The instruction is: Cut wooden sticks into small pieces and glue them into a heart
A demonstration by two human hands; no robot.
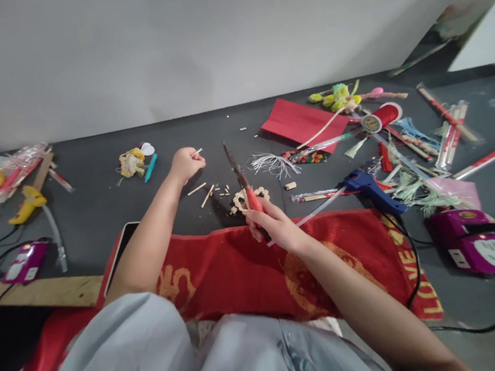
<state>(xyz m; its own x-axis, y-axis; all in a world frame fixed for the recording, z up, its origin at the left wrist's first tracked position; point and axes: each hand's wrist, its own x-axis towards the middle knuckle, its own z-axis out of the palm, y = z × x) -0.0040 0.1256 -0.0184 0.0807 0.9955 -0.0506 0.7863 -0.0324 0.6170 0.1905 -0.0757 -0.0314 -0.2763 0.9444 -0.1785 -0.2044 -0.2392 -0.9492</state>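
My left hand is closed over the dark table, pinching a short thin wooden stick whose end sticks out past the fingers. My right hand is wrapped round the red handles of a pair of scissors, their dark blades pointing up and away from me. A pale sliver shows along the handle; I cannot tell whether it is held too. Just behind the right hand lies a ring of small glued wooden pieces, partly covered. Loose sticks and several short cut bits lie between the hands.
A red towel covers the near edge. To the right are a blue glue gun with a cord, red paper, a thread spool and a purple box. At left lie a yellow glue gun and a teal pen.
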